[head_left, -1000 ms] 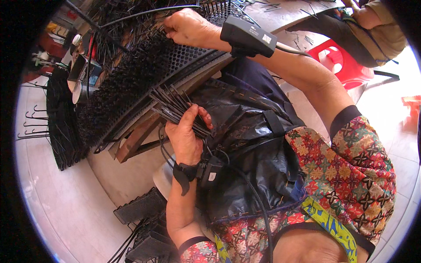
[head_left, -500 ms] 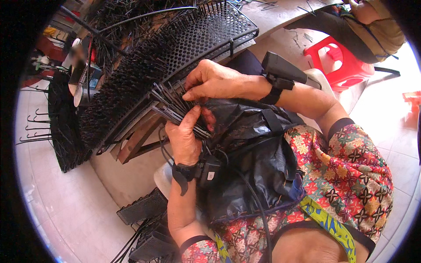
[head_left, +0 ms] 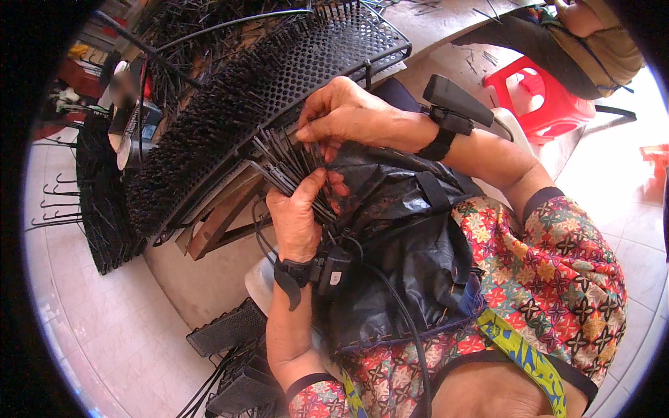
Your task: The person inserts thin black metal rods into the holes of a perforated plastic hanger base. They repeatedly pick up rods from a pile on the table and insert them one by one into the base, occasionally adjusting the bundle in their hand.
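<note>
My left hand (head_left: 298,217) grips a bundle of thin black sticks (head_left: 284,166) fanned out above a black plastic bag (head_left: 401,244) on my lap. My right hand (head_left: 340,111) hovers over the top of the bundle, fingertips pinching at the stick ends. Just beyond both hands lies a black perforated panel (head_left: 327,59), its left part thickly filled with upright black bristles (head_left: 202,132). Both wrists wear black strapped devices.
Wooden blocks (head_left: 219,216) support the panel. More bristled black pieces (head_left: 101,202) lie at left on the tiled floor, and black grids with wires (head_left: 230,348) sit below my left arm. A red plastic stool (head_left: 543,90) and another seated person (head_left: 592,35) are at upper right.
My right hand came back from the far end of the panel down to the bundle in my left hand. The left hand stayed put.
</note>
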The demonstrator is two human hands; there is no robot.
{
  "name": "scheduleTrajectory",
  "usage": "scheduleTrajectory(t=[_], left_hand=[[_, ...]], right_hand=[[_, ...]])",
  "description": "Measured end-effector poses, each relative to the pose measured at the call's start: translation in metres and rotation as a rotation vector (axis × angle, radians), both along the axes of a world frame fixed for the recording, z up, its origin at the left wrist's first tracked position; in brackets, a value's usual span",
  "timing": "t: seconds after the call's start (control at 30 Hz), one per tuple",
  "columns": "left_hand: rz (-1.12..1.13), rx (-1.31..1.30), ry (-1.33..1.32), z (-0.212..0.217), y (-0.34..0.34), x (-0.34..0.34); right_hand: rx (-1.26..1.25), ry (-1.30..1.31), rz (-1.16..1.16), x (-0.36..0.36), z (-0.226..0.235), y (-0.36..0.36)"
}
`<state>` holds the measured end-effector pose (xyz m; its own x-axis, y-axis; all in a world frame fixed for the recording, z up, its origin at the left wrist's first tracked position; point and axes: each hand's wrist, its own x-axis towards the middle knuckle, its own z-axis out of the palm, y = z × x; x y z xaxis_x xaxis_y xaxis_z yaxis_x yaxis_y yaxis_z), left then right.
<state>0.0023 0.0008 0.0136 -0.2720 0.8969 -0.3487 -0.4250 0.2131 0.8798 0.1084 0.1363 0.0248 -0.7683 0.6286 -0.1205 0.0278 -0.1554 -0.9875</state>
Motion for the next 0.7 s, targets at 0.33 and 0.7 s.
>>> scheduleTrajectory(t=[0.33, 0.7], left_hand=[[0.102, 0.034, -0.095, -0.006, 0.001, -0.006], [0.098, 0.031, -0.089, -0.007, 0.000, -0.005]], right_hand=[[0.312, 0.327, -0.411, -0.018, 0.011, 0.059], [0.715, 0.312, -0.422, -0.050, -0.008, 0.083]])
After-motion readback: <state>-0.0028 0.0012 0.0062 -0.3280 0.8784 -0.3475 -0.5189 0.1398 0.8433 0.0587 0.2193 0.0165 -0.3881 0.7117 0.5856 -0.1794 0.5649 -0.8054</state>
